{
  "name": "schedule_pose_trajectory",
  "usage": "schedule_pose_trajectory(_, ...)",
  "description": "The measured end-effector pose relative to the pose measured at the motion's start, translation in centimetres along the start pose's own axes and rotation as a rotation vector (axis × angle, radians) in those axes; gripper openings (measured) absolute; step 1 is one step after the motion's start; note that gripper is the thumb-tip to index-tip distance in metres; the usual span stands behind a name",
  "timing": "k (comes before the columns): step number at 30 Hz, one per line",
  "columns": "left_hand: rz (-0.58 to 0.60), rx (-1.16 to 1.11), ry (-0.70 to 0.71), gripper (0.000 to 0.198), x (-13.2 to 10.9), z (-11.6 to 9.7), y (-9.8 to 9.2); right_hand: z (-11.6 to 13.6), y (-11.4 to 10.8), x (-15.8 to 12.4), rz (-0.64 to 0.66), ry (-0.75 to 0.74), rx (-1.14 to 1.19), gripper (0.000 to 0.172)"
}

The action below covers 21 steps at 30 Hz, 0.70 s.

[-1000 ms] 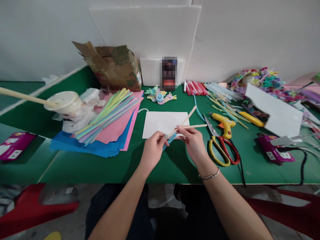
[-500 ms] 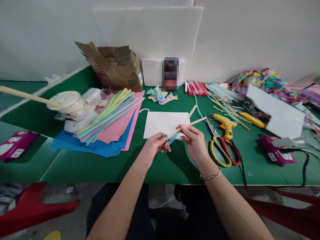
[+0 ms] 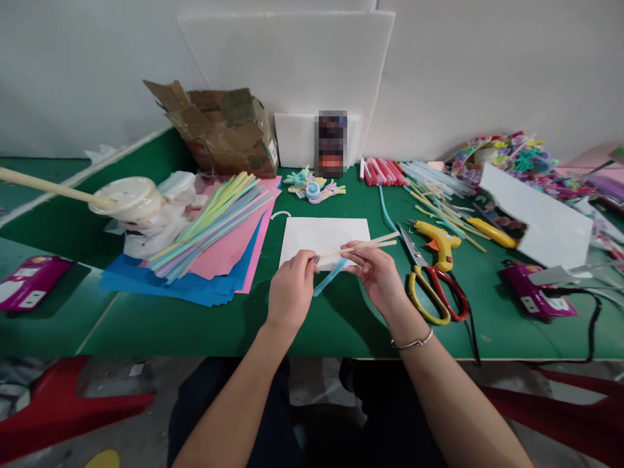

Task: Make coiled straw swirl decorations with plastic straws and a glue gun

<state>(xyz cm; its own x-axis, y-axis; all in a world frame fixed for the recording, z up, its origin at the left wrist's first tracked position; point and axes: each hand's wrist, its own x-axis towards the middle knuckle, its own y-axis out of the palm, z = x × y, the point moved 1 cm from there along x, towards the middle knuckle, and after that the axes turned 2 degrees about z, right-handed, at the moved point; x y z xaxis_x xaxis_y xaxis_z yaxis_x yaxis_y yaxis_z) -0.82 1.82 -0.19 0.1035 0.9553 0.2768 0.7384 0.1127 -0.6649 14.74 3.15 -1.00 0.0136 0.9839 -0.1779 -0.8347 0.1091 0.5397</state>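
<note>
My left hand (image 3: 294,283) is closed, pinching one end of a cream pipe cleaner (image 3: 373,242). My right hand (image 3: 374,268) grips the same pipe cleaner further along, and its two ends stick out to the right, close together. A blue pipe cleaner (image 3: 330,277) slants down to the left from under my right fingers; whether they hold it I cannot tell. Beneath both hands lies a white sheet (image 3: 312,235) on the green table (image 3: 341,335). Just right of my right hand are scissors (image 3: 425,276) with one yellow and one red handle.
A yellow glue gun (image 3: 441,244) lies beside the scissors. Pastel pipe cleaners (image 3: 214,224) rest on coloured sheets at left. Twisted pipe-cleaner pieces (image 3: 312,188) sit behind the white sheet. A cardboard box (image 3: 229,133), a lidded tub (image 3: 129,201) and a yellow cutter (image 3: 492,232) are also around.
The cream ends, crossed and spread apart before, now run nearly side by side to the right. My left hand has turned and closed at the tip, and more of the blue pipe cleaner shows.
</note>
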Motion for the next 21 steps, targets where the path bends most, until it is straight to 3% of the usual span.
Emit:
schedule_pose_trajectory(2,-0.014,-0.005,0.027,0.012,0.0,0.0,0.0,0.0,-0.1,0.1,-0.004,0.01,0.02,0.007)
schedule_pose_trajectory(5,0.028,-0.165,-0.052,0.01,0.1,-0.1,0.0,0.1,-0.1,0.1,-0.017,-0.016,0.056,0.007)
schedule_pose_trajectory(10,0.282,-0.839,-0.389,0.016,0.9,0.1,-0.1,0.3,0.0,-0.1,0.09,-0.031,0.034,0.005)
schedule_pose_trajectory(12,0.312,-0.989,-0.499,0.015,1.1,0.4,-0.2,0.4,0.1,-0.2,0.144,-0.04,-0.008,0.007)
schedule_pose_trajectory(16,0.25,-0.988,-0.495,0.013,1.3,0.7,-0.8,0.8,-0.3,-0.4,0.206,-0.063,-0.121,0.009)
schedule_pose_trajectory(21,0.264,-0.89,-0.464,0.013,1.4,0.6,-1.7,1.2,-1.0,-0.2,0.256,-0.109,-0.352,0.012)
